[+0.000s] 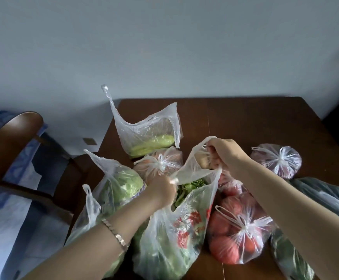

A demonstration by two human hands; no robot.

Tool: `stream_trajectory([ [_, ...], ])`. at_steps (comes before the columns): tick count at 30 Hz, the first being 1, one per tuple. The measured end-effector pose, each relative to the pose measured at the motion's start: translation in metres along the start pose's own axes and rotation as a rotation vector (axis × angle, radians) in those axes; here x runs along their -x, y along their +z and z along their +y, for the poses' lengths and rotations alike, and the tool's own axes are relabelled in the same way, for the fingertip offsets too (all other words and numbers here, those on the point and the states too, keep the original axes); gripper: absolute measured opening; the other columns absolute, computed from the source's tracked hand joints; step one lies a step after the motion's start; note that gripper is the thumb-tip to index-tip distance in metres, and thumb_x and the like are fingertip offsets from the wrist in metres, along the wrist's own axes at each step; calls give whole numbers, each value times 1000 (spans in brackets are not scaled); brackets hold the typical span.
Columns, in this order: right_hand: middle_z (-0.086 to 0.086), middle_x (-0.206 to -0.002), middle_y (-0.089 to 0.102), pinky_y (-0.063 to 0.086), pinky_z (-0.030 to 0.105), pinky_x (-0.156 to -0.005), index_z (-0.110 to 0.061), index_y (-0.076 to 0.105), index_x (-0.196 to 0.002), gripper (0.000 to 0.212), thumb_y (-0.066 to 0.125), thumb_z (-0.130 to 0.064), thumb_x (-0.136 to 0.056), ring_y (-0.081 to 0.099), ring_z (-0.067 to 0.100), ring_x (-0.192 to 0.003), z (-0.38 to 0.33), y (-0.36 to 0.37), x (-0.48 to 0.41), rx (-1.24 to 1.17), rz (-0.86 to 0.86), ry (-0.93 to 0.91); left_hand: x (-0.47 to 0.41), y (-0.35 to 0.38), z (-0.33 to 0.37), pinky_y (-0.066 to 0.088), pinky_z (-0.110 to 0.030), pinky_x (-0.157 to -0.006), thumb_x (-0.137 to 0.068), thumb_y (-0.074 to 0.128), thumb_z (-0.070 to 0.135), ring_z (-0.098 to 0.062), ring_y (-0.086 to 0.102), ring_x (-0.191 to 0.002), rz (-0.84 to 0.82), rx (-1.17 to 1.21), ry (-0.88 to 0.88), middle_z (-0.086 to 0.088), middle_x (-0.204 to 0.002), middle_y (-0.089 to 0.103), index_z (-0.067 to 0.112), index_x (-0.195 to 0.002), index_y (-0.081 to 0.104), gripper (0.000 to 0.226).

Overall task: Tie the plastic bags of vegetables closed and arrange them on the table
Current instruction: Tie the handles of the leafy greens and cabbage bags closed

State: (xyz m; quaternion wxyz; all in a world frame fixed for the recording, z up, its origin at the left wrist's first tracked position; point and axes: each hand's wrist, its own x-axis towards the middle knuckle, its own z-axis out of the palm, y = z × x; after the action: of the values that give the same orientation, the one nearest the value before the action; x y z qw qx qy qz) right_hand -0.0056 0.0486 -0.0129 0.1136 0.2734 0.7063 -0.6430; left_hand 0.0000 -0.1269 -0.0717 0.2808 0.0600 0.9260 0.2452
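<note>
Noted printed bag of leafy greens point(176, 235) standing at the near edge of the table point(245, 118), mouth open. Found left hand point(161, 190) gripping one handle, right hand point(227, 156) clenched round the other. Recorded tied bag of tomatoes point(243, 229) touching it on the right, open cabbage bag point(118, 186) at the left edge, open bag of pale green vegetables point(148, 138) toward the far left corner. Logged knotted orange-filled bag point(158, 164) beyond the left hand, knotted purplish bag point(278, 160) toward the right edge.

Pale wall point(164, 47); brown wooden table point(245, 122); chair point(13, 142) left.
</note>
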Motion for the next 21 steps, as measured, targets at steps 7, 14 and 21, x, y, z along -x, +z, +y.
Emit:
stream_trajectory([
  [7,-3,-49,40,30,23,-50,-11,44,-50,32,55,-15,-80,35,9,-46,-12,-23,21,271,19,-347,-1,-35,6,43,-42,-82,-99,19,19,-34,56,-94,288,185,53,-26,-101,59,-9,-111,53,46],
  [14,2,-86,71,48,30,-84,-16,63,-64,20,53,-18,-81,64,22,-88,16,3,18,-229,-429,-493,2,-19,9,33,-30,-55,-98,24,15,-18,37,-55,385,632,18,-7,-63,41,8,-69,43,35],
  [21,4,-63,48,46,18,-44,-14,67,-86,22,48,-6,-93,46,7,-45,43,31,-1,-376,-268,-172,5,-14,14,53,-37,-78,-96,45,8,-21,57,-76,234,869,56,-2,-76,59,6,-77,65,28],
])
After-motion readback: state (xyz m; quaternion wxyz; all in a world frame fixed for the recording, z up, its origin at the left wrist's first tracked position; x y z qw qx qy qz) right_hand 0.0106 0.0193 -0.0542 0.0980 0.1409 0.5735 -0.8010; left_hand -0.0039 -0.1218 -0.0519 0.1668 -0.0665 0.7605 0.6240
